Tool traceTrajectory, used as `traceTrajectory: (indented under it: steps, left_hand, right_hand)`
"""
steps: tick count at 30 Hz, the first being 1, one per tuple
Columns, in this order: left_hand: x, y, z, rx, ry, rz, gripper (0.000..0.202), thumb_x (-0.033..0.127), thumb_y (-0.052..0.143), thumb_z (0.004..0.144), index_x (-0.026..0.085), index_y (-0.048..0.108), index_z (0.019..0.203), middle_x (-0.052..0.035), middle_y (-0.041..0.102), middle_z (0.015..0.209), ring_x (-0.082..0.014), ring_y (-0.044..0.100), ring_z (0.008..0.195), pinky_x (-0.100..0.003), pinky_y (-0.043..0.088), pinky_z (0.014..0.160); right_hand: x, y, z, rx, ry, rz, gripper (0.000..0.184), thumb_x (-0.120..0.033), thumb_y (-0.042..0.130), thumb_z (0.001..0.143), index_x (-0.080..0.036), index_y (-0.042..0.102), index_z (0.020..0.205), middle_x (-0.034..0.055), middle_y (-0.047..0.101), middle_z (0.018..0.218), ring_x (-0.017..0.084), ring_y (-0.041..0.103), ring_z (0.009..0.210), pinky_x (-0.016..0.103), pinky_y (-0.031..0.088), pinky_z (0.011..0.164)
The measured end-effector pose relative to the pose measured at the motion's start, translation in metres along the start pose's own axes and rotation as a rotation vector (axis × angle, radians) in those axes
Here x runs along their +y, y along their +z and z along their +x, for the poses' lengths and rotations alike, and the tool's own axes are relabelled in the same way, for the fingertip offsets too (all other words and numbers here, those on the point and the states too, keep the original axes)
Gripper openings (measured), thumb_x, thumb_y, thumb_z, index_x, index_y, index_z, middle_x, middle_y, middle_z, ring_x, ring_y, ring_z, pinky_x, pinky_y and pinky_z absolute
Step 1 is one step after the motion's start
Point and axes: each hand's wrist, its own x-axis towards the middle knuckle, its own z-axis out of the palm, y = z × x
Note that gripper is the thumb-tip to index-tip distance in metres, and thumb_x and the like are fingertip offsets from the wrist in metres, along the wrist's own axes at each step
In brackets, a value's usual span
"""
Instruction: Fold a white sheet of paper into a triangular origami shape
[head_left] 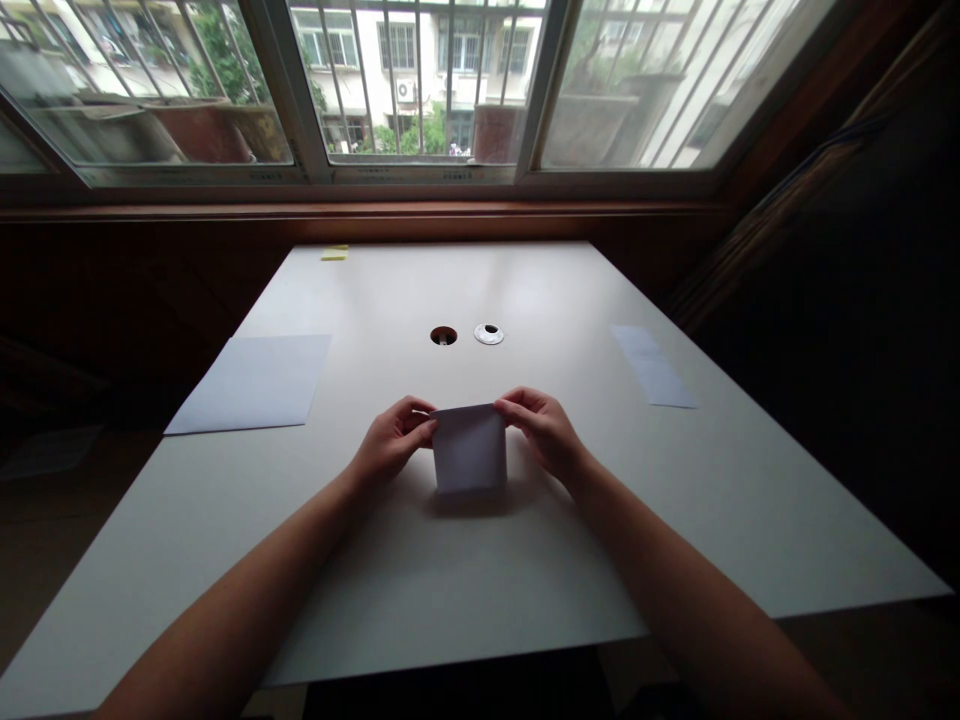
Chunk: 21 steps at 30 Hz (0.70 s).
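Observation:
A small folded white paper point(470, 452) is held just above the white table point(450, 580), at its middle. My left hand point(391, 441) pinches the paper's upper left corner with curled fingers. On the other side, my right hand point(541, 428) grips the upper right corner, fingers closed on the edge. The paper's lower edge hangs toward me and throws a shadow on the table.
A white sheet point(253, 382) lies flat at the table's left edge. A narrow paper strip point(652, 366) lies at the right. A cable hole point(443, 335) and its round cap point(489, 334) sit beyond my hands. A yellow note pad point(334, 253) rests at the far edge, under the window.

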Motion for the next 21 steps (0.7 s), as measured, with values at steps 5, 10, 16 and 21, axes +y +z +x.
traceTrajectory:
  steps: [5, 10, 16, 21]
  left_hand:
    - [0.0032, 0.0002, -0.001, 0.032, 0.008, 0.027, 0.03, 0.036, 0.073, 0.082, 0.015, 0.06, 0.099, -0.0045, 0.072, 0.084, -0.0164, 0.067, 0.078, -0.028, 0.056, 0.07]
    - [0.0076, 0.0009, -0.002, 0.07, 0.034, 0.04, 0.029, 0.035, 0.073, 0.081, 0.015, 0.06, 0.098, -0.0037, 0.071, 0.083, -0.0148, 0.066, 0.077, -0.026, 0.055, 0.069]
    - [0.0055, 0.0015, -0.0018, 0.011, 0.041, 0.022, 0.029, 0.034, 0.072, 0.083, 0.015, 0.059, 0.099, -0.0054, 0.072, 0.085, -0.0174, 0.068, 0.08, -0.032, 0.058, 0.074]
    - [0.0068, 0.0025, -0.003, 0.002, 0.042, 0.017, 0.026, 0.032, 0.071, 0.084, 0.014, 0.059, 0.099, -0.0054, 0.072, 0.085, -0.0173, 0.068, 0.08, -0.032, 0.058, 0.074]
  right_hand:
    - [-0.0003, -0.001, 0.0006, -0.021, 0.01, 0.033, 0.022, -0.041, 0.076, 0.077, -0.02, 0.07, 0.081, 0.001, 0.065, 0.077, 0.015, 0.057, 0.072, 0.03, 0.046, 0.071]
    - [-0.0012, 0.0027, -0.002, -0.114, 0.059, 0.021, 0.022, -0.041, 0.076, 0.076, -0.021, 0.07, 0.082, 0.0005, 0.066, 0.078, 0.015, 0.058, 0.073, 0.029, 0.045, 0.07]
    - [-0.0006, 0.0039, -0.0022, -0.06, -0.002, 0.049, 0.017, -0.035, 0.079, 0.074, -0.02, 0.072, 0.079, 0.0009, 0.067, 0.076, 0.016, 0.057, 0.074, 0.031, 0.043, 0.073]
    - [-0.0035, 0.003, -0.0026, -0.015, -0.051, 0.076, 0.013, -0.031, 0.079, 0.074, -0.02, 0.071, 0.075, 0.0002, 0.065, 0.072, 0.015, 0.055, 0.072, 0.03, 0.042, 0.07]
